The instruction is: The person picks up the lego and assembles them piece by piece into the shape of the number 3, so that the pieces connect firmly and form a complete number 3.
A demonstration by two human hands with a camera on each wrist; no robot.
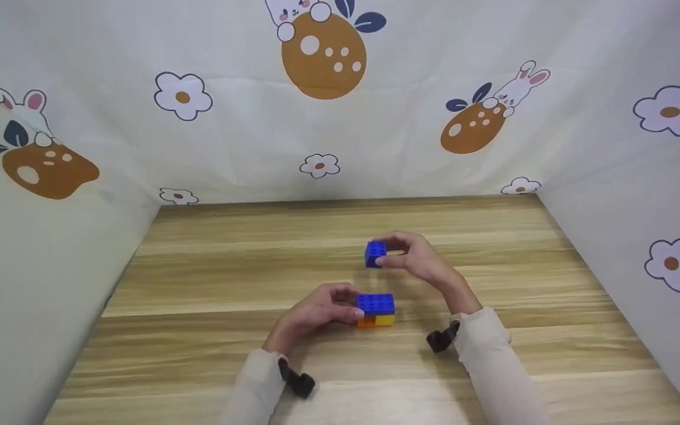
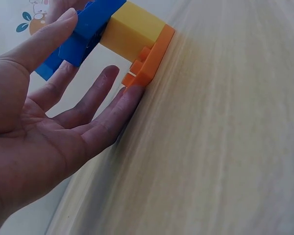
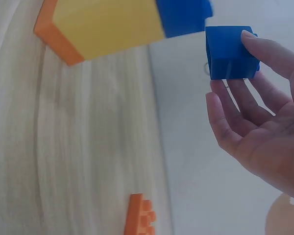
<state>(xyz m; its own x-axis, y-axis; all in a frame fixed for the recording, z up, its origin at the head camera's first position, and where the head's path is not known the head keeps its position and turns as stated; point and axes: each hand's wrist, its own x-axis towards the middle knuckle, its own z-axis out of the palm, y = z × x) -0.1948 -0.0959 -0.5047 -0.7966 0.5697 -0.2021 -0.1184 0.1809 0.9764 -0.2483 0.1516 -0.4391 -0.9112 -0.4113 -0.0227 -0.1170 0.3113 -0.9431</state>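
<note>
1. Around your workspace hangs a pale printed cloth [image 1: 245,136] with rabbits, orange fruit and flowers.
2. In front of it lies the wood-grain tabletop [image 1: 228,254], with your forearms in light sleeves [image 1: 496,360] reaching in from the near edge.
3. Your left hand [image 1: 323,306] comes in from the left, low by the table, its thumb against the upper part of a brick stack [image 1: 376,310] and its fingers behind; the grasp is on that stack, with one lower fingertip at its base.
4. Your right hand [image 1: 421,257] arches in from the right, farther from you, pinching a small blue brick [image 1: 375,254] between thumb and fingers.
5. The stack stands on the table near its middle, long axis running left to right, studs up: a long blue brick [image 1: 377,303] on top, a yellow block [image 2: 134,29] under its right part, an orange base [image 2: 157,56] below with studs bare on the left.
6. The small blue brick is raised above the table just beyond the stack, studs upward, hollow underside down; you cannot tell its long axis.
</note>
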